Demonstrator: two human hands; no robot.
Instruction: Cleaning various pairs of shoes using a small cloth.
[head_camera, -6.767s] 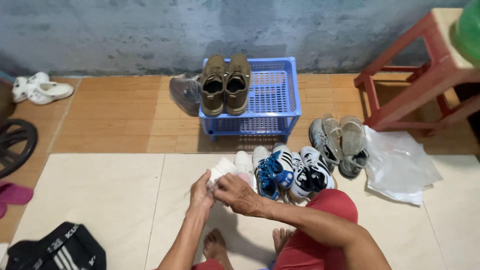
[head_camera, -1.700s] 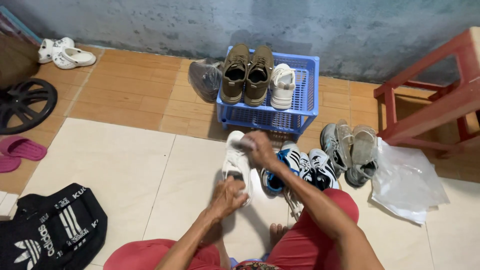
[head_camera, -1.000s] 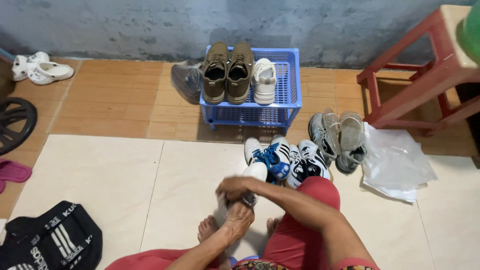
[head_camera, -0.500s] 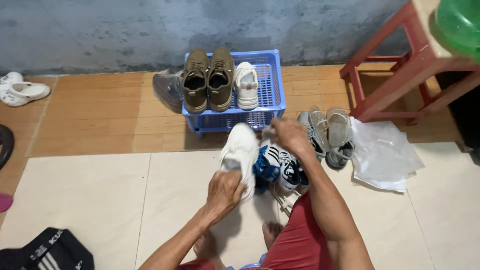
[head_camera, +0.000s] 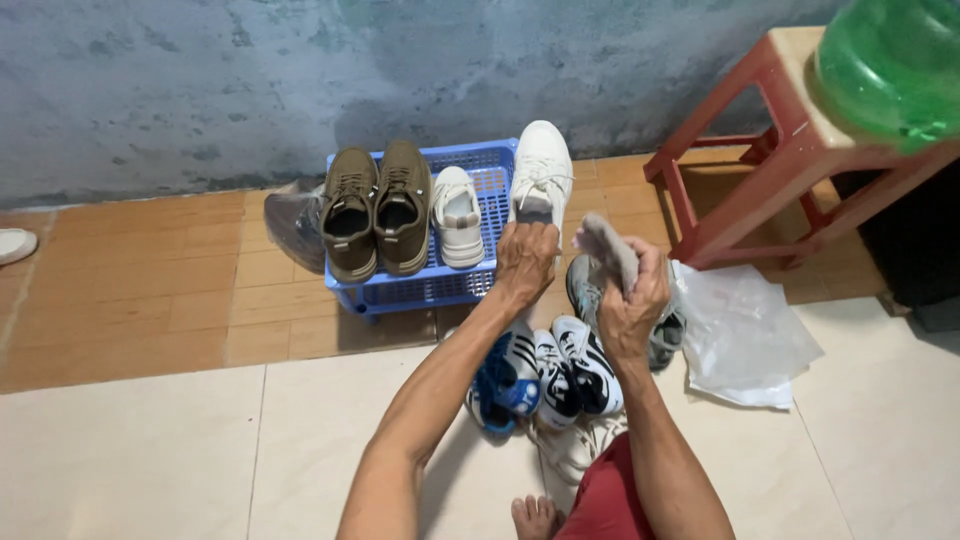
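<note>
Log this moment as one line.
left hand: grips white sneaker by heel, over blue rack | right hand: holds grey cloth | rack: brown pair, white shoe

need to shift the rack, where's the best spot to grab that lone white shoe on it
By the heel collar of the white shoe, coming from the near side. Its heel opening faces the person at the blue rack edge, with the brown shoes close on one side.
</note>
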